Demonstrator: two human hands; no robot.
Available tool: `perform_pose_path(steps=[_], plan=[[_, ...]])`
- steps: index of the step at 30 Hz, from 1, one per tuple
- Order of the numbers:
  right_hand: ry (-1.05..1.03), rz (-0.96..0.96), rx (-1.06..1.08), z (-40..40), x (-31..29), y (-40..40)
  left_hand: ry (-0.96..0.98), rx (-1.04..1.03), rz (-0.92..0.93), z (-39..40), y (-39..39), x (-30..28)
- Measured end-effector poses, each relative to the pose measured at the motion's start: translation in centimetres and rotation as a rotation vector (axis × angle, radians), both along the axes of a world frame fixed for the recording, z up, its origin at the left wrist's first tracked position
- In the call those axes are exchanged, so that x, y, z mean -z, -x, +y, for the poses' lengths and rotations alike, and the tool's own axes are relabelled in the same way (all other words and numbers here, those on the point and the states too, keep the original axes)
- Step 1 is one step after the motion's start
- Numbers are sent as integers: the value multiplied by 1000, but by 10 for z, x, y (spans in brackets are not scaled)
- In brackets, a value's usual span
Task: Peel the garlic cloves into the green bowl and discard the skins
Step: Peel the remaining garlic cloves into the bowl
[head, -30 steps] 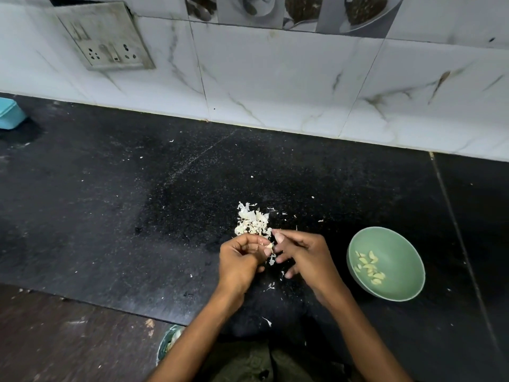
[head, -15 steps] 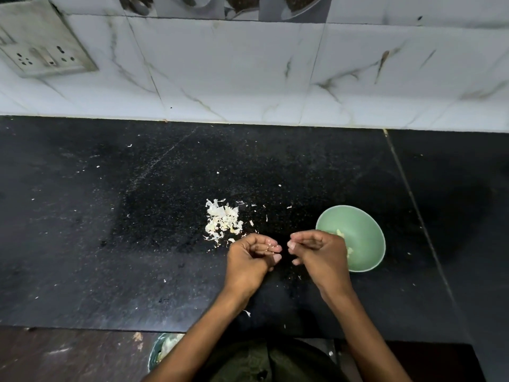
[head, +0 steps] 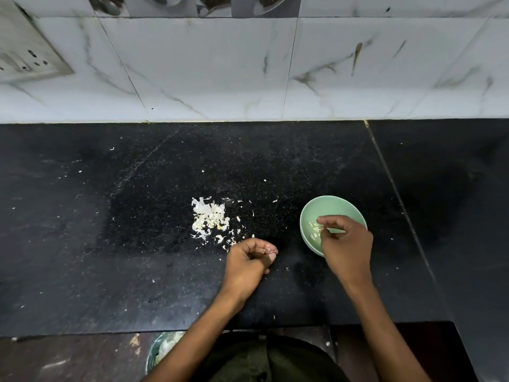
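Observation:
The green bowl (head: 333, 205) stands on the black counter at the right, with several peeled garlic cloves (head: 314, 230) inside. My right hand (head: 345, 245) hovers over the bowl's near side, fingers loosely bent and spread just above the cloves; I see nothing held between them. My left hand (head: 248, 261) rests on the counter left of the bowl, fingers curled, pinching a small scrap of garlic skin (head: 266, 250) at its tips. A pile of white garlic skins (head: 209, 219) lies just beyond the left hand.
Loose skin flakes are scattered over the black counter (head: 110, 244). A round container (head: 161, 352) holding pale scraps sits below the counter's front edge, left of my left forearm. A switch and socket plate (head: 27, 56) is on the tiled wall.
My right hand has moved away from the left hand and out over the green bowl. The left hand stayed in place with the skin scrap. The camera shifted right.

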State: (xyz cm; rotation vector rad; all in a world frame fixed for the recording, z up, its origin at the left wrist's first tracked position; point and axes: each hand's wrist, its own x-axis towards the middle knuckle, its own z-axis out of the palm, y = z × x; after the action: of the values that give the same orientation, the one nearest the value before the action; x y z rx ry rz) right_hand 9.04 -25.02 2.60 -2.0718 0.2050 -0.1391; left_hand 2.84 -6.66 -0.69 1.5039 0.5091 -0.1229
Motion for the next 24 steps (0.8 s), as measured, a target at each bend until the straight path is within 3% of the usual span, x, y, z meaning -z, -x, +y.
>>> perform_pose_path(steps=[5,9,14,19,24], plan=[[146,-256,-321,32,27,28,-52,-104,1,6,10,8],[441,-265,-788,63,54,63,-259,-355,-23,29,21,16],[724,-271,-1236,97,77,78,-272,-551,17,57,42,23],[823,-299,-1380,111,108,74,-350,-616,44,71,71,32],[927,-352,-1218,127,113,26,-368,-678,39,86,85,38]])
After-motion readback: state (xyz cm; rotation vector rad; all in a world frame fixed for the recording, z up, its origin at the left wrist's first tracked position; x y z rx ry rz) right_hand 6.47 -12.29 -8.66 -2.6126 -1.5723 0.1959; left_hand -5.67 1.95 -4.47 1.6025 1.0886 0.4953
